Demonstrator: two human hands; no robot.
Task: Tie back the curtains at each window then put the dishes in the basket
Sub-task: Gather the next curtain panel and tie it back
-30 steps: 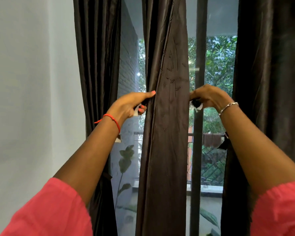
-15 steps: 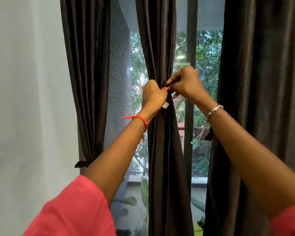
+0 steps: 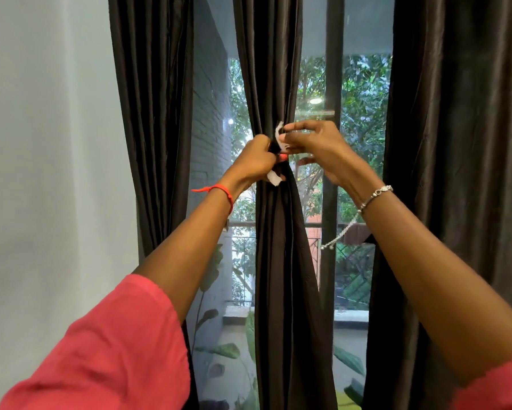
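- since half a second ago, we are spreading the fingers of our right hand (image 3: 317,146) wider and lifting one white end of the tie strap (image 3: 279,134) up beside the middle curtain (image 3: 281,261); before, both hands were pressing close together at that place.
- we are gripping the middle curtain at its gathered waist with our left hand (image 3: 254,164), the fingers curling round the bunched cloth; a second white end of the strap is sticking out just under this hand.
- we are pinching the upper white end between thumb and forefinger of the right hand, while its other fingers are standing out loosely.
- the two hands are staying just beside each other at the gathered point; we cannot tell if they are touching.
- the middle curtain is hanging in the centre of the window, narrow at our hands and widening above and below them.
- the left curtain (image 3: 151,113) is hanging beside the pale wall (image 3: 41,143), and the right curtain (image 3: 462,143) is covering the right side; both are hanging well apart from our hands.
- a dark window bar (image 3: 333,69) is standing upright behind the right hand.
- we are wearing a red thread (image 3: 219,190) on the left wrist and a silver bracelet (image 3: 377,194) on the right wrist, with a thin chain hanging from it.
- pink sleeves (image 3: 101,350) are covering our arms at the bottom corners.
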